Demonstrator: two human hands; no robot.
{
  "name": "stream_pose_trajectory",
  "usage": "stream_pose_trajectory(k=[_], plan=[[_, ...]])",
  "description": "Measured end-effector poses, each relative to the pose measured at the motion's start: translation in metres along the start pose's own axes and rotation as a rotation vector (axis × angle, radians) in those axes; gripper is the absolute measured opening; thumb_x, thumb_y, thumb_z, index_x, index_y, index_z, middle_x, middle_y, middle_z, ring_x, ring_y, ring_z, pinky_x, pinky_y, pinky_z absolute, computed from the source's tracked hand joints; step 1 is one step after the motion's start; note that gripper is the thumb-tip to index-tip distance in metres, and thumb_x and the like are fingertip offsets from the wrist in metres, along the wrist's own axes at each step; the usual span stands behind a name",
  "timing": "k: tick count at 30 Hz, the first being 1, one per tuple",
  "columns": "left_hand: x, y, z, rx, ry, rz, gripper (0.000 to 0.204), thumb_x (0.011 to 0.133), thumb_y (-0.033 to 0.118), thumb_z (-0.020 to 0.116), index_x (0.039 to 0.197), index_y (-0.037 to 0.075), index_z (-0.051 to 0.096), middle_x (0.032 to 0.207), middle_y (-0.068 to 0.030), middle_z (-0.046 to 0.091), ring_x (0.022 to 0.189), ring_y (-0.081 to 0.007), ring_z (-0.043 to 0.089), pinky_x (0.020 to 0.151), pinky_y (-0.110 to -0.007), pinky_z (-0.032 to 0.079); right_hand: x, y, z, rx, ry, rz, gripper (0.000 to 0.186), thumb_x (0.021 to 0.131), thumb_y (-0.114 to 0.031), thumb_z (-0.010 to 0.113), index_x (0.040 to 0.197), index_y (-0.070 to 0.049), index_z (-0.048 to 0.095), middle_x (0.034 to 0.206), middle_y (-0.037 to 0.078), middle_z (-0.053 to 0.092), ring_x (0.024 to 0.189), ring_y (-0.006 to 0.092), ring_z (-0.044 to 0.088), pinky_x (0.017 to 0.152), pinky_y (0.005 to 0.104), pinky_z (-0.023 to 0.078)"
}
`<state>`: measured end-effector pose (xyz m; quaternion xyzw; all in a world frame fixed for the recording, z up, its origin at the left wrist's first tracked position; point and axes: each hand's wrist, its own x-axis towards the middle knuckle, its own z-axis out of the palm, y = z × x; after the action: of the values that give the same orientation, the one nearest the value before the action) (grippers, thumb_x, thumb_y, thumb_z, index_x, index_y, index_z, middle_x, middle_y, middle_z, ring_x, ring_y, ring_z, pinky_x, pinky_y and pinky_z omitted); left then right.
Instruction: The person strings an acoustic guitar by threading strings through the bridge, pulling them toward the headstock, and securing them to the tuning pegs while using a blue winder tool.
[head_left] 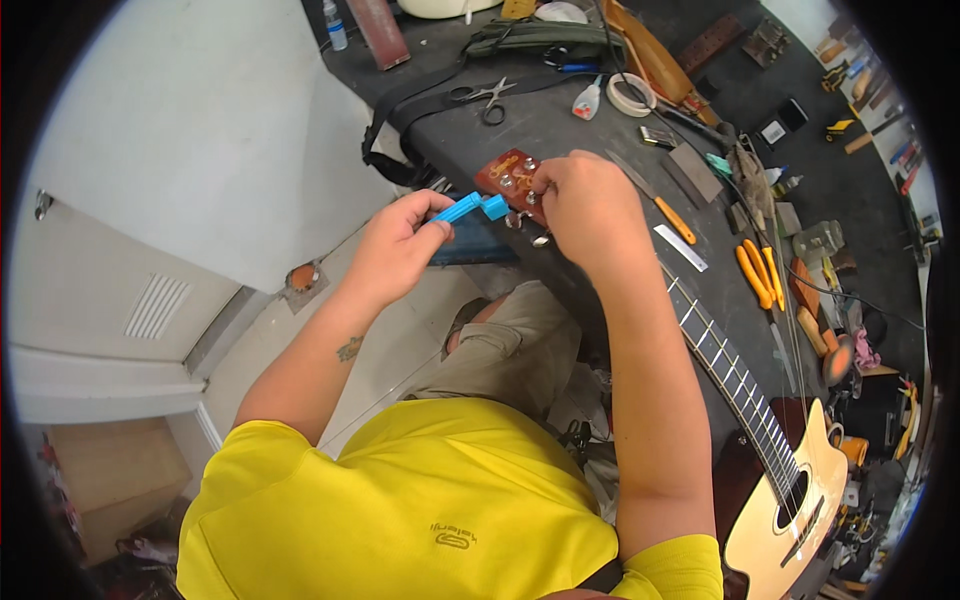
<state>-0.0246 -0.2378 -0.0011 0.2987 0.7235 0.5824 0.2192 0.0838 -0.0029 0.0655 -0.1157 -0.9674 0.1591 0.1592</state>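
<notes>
Headstock (493,172) of glossy reddish-brown wood, flat-faced and set with shiny rounded metal tuning hardware (506,181), between both hands near the edge of a matt dark-grey workbench (540,130). In the left hand (398,240), closed round its slim handle, a bright blue plastic string winder (460,207), boxy head just beside the headstock; contact with the hardware impossible to tell. Right hand (595,205) bent over the headstock's other side, fingers curled in at its edge; impossible to tell whether pinching anything. To the right of that forearm, long dark fretboard (738,375) with thin pale frets, leading down to a curved, pale wooden guitar body (758,535). On the workbench past the right hand, slim knife with smooth orange handle (675,220), flat white strip (680,248), pliers with rounded yellow-orange grips (754,273) and grey rectangular block (693,172). Farther off, slender metal scissors with dark looped handles (492,95) and ring-shaped roll of cream tape (612,95).
</notes>
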Motion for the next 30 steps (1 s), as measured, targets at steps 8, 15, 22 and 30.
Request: stream_pose_trajectory(k=[8,15,22,30], plan=[[-0.027,-0.015,0.017,0.105,0.113,0.032,0.028,0.106,0.011,0.062,0.129,0.0,0.072,0.099,-0.0001,0.071,0.091,-0.0093,0.061,0.082,-0.028,0.048,0.002,-0.007,0.001,-0.047,-0.002,0.01,0.019,0.094,-0.01,0.067,0.104,-0.007,0.083,0.102,0.022,0.079,0.101,0.0442,0.075,0.093,0.0532,0.058],[-0.027,-0.01,0.026,0.138,0.201,0.025,0.029,0.103,0.012,0.061,0.126,-0.001,0.075,0.09,0.0011,0.069,0.083,-0.008,0.06,0.074,-0.028,0.047,0.002,-0.01,-0.007,-0.043,-0.095,0.086,0.023,0.097,-0.012,0.065,0.109,-0.01,0.083,0.099,0.019,0.08,0.098,0.0398,0.076,0.089,0.0492,0.059],[-0.018,0.005,0.023,0.093,0.138,-0.044,0.032,0.101,0.014,0.061,0.124,0.0,0.079,0.079,0.0031,0.065,0.071,-0.0069,0.055,0.064,-0.029,0.043,0.005,-0.018,-0.014,-0.047,-0.138,0.166,0.021,0.095,-0.011,0.07,0.109,-0.014,0.084,0.109,0.016,0.082,0.108,0.0384,0.077,0.095,0.0493,0.059],[-0.013,0.008,0.027,-0.154,0.056,-0.147,0.029,0.109,0.024,0.061,0.117,0.003,0.079,0.075,0.005,0.056,0.066,-0.0035,0.045,0.058,-0.025,0.033,0.004,-0.021,-0.013,-0.123,-0.168,0.128,0.021,0.096,-0.012,0.07,0.111,-0.013,0.084,0.108,0.016,0.082,0.108,0.0373,0.078,0.095,0.0485,0.06]])
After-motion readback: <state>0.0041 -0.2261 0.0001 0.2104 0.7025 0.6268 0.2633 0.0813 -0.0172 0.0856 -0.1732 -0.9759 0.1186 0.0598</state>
